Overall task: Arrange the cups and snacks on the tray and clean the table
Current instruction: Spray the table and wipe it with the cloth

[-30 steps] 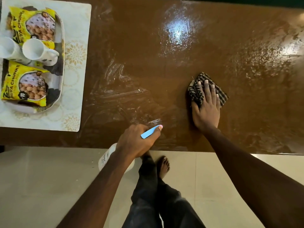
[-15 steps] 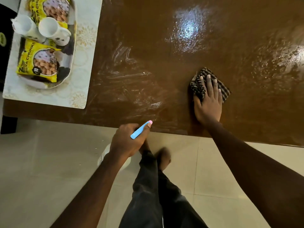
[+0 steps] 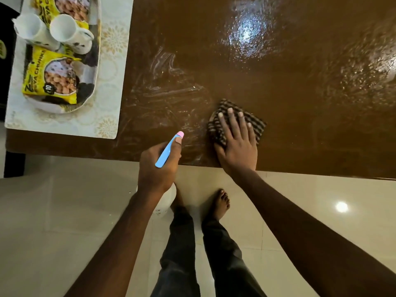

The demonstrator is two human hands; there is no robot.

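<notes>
My right hand (image 3: 239,144) presses flat on a folded checked cloth (image 3: 255,122) near the front edge of the wet brown table (image 3: 278,71). My left hand (image 3: 157,166) grips a white spray bottle (image 3: 166,200) with a blue and pink trigger head (image 3: 169,150), held at the table's front edge just left of the cloth. At the far left a white tray (image 3: 91,82) holds two white cups (image 3: 68,32) and yellow snack packets (image 3: 51,80).
The tray stands on a pale patterned placemat (image 3: 107,103) at the table's left end. Streaks of wet smear lie on the table left of the cloth. Below the table edge are glossy floor tiles (image 3: 321,211) and my legs and bare feet.
My right hand has slid the cloth leftward and toward the front edge, closer to my left hand. The view has shifted, so the tray sits nearer the top left corner.
</notes>
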